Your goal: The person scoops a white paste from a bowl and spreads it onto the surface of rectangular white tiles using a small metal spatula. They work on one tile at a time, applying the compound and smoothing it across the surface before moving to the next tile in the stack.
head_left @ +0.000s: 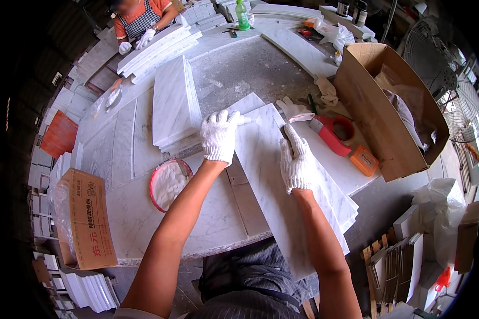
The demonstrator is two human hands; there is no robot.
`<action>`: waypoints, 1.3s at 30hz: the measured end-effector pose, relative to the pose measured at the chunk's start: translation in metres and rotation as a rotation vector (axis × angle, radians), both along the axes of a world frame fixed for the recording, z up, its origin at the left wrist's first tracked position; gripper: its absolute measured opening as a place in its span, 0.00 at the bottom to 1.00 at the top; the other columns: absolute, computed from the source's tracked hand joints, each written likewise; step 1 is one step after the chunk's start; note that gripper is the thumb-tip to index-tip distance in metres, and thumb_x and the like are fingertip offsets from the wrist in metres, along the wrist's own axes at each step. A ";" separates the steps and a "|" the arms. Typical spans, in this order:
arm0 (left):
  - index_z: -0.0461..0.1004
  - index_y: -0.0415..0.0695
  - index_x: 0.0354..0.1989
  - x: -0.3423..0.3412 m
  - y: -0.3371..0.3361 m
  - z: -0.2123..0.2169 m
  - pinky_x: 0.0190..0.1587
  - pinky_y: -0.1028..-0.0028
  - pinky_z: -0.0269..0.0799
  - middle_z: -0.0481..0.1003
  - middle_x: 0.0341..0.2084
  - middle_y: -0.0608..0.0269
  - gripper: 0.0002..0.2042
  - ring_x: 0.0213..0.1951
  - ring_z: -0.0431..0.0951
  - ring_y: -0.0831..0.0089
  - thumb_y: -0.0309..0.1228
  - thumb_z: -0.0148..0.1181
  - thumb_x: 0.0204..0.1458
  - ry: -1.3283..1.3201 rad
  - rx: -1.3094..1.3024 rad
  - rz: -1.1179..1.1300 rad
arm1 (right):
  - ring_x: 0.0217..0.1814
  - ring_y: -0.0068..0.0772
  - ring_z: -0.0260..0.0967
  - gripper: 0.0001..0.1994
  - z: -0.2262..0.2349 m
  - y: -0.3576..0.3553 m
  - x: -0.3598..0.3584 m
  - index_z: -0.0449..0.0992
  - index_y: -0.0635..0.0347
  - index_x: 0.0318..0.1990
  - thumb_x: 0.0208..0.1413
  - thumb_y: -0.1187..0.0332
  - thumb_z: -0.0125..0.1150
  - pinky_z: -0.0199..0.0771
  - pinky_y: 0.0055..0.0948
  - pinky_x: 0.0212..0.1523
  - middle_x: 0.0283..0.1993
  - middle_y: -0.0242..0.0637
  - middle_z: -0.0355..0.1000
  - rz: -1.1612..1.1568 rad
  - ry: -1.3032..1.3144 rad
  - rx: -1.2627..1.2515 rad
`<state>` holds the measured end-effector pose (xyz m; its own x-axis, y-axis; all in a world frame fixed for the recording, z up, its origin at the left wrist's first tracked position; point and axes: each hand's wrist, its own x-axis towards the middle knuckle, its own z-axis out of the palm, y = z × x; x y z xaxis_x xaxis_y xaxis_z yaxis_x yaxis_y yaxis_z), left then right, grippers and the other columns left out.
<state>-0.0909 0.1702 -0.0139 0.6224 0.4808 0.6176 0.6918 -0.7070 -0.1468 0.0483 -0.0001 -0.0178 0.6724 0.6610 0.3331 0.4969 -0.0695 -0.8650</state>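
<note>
A long white marble slab [282,196] with grey veins slants from mid-table towards me, on top of other slabs. My right hand [298,162], in a white knitted glove, grips its right edge. My left hand [219,137], gloved alike, is closed at the slab's far left corner, fingers bent. Something white juts from it onto the slab near a pale smear [257,121]; whether that is a fingertip or a held thing I cannot make out. Left of my left forearm stands a round red-rimmed tub [153,186] of white paste.
Stacked marble slabs [173,106] stand beyond my left hand. To the right lie a spare glove [294,110], a red tape dispenser [327,135], an orange box [364,160] and an open carton [367,114]. Another carton [88,218] is front left. A co-worker [143,24] handles slabs at far left.
</note>
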 end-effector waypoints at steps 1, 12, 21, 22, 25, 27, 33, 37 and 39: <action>0.73 0.52 0.42 0.000 0.000 0.000 0.44 0.58 0.73 0.74 0.36 0.62 0.10 0.41 0.77 0.59 0.31 0.56 0.50 -0.001 0.002 -0.001 | 0.49 0.47 0.74 0.17 0.001 0.000 0.000 0.75 0.49 0.58 0.61 0.69 0.58 0.73 0.36 0.51 0.48 0.43 0.75 0.000 0.003 -0.005; 0.75 0.54 0.49 0.000 0.000 0.000 0.48 0.57 0.70 0.75 0.43 0.61 0.16 0.46 0.76 0.58 0.32 0.60 0.50 0.072 -0.115 0.055 | 0.49 0.46 0.75 0.16 0.002 0.000 -0.001 0.76 0.49 0.57 0.61 0.67 0.58 0.73 0.36 0.51 0.49 0.43 0.75 -0.010 0.018 -0.014; 0.75 0.52 0.51 -0.006 -0.005 -0.003 0.50 0.57 0.70 0.76 0.46 0.60 0.18 0.48 0.75 0.56 0.31 0.63 0.49 -0.048 -0.169 0.051 | 0.49 0.46 0.75 0.16 -0.001 0.001 0.000 0.76 0.51 0.57 0.61 0.67 0.58 0.73 0.36 0.51 0.49 0.44 0.75 -0.017 0.015 0.004; 0.75 0.51 0.51 -0.010 -0.007 -0.006 0.51 0.58 0.70 0.76 0.47 0.59 0.18 0.49 0.75 0.56 0.31 0.64 0.49 -0.097 -0.167 0.048 | 0.49 0.46 0.75 0.17 0.003 0.001 -0.001 0.76 0.51 0.57 0.61 0.67 0.58 0.73 0.35 0.51 0.48 0.44 0.75 -0.007 0.032 0.002; 0.74 0.45 0.50 -0.019 -0.029 -0.010 0.49 0.56 0.70 0.77 0.47 0.57 0.15 0.47 0.76 0.51 0.30 0.61 0.53 -0.508 -0.312 -0.047 | 0.50 0.45 0.75 0.17 -0.001 0.001 -0.001 0.75 0.53 0.57 0.61 0.68 0.59 0.73 0.35 0.52 0.48 0.45 0.76 -0.023 0.043 0.027; 0.75 0.42 0.50 -0.034 -0.045 -0.026 0.53 0.59 0.69 0.77 0.46 0.54 0.15 0.47 0.75 0.53 0.32 0.62 0.55 -0.724 -0.464 0.002 | 0.50 0.45 0.75 0.18 -0.001 0.002 0.000 0.75 0.53 0.58 0.61 0.68 0.59 0.73 0.34 0.52 0.48 0.46 0.76 -0.032 0.045 0.048; 0.78 0.41 0.43 -0.115 -0.150 -0.043 0.52 0.66 0.68 0.77 0.41 0.61 0.13 0.45 0.75 0.66 0.28 0.70 0.49 -1.074 -0.896 0.132 | 0.50 0.46 0.74 0.18 -0.004 0.004 -0.001 0.74 0.55 0.60 0.62 0.69 0.57 0.72 0.35 0.53 0.49 0.47 0.75 -0.045 0.001 0.090; 0.78 0.43 0.40 -0.161 -0.180 -0.080 0.50 0.65 0.69 0.78 0.38 0.61 0.12 0.43 0.75 0.66 0.29 0.71 0.48 -0.995 -0.831 0.256 | 0.49 0.45 0.75 0.18 -0.010 0.004 0.002 0.73 0.57 0.60 0.64 0.69 0.55 0.72 0.35 0.52 0.48 0.47 0.75 -0.067 -0.072 0.135; 0.78 0.44 0.38 -0.170 -0.184 -0.088 0.48 0.63 0.69 0.78 0.36 0.61 0.11 0.42 0.75 0.65 0.30 0.71 0.48 -0.965 -0.762 0.299 | 0.51 0.45 0.75 0.17 -0.007 0.003 0.000 0.73 0.59 0.60 0.64 0.69 0.54 0.72 0.35 0.53 0.49 0.47 0.75 -0.075 0.036 0.040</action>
<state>-0.2613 -0.0134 -0.1016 -0.1192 0.9572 0.2637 0.4368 -0.1879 0.8797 0.0488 0.0024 -0.0251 0.7315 0.5952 0.3327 0.4599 -0.0703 -0.8852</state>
